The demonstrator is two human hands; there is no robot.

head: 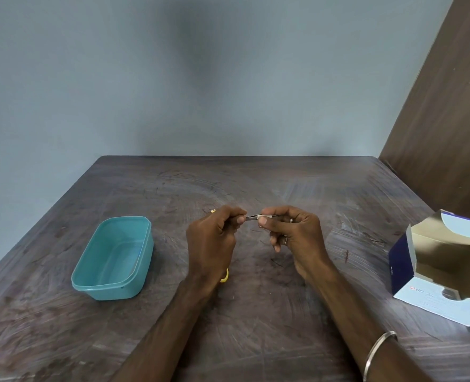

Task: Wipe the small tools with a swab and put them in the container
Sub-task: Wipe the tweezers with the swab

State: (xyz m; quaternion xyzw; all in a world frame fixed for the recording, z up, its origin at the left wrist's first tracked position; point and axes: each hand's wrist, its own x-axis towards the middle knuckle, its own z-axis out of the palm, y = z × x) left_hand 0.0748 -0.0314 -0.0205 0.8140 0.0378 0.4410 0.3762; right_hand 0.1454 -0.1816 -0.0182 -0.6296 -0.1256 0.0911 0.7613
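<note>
My left hand [214, 238] pinches one end of a thin metal tool [251, 216] above the middle of the table. My right hand [291, 232] grips a small white swab [263, 216] folded around the tool's shaft, thumb and forefinger closed on it. The teal plastic container [112, 260] stands to the left of my hands, with nothing visible inside. A yellow piece of another item [224, 275] shows under my left wrist, mostly hidden. A small gold-coloured bit [212, 211] peeks out behind my left hand.
An open white and blue cardboard box [443, 268] sits at the right edge of the dark wooden table [256, 312]. A grey wall stands behind the table, and a brown panel rises at the far right.
</note>
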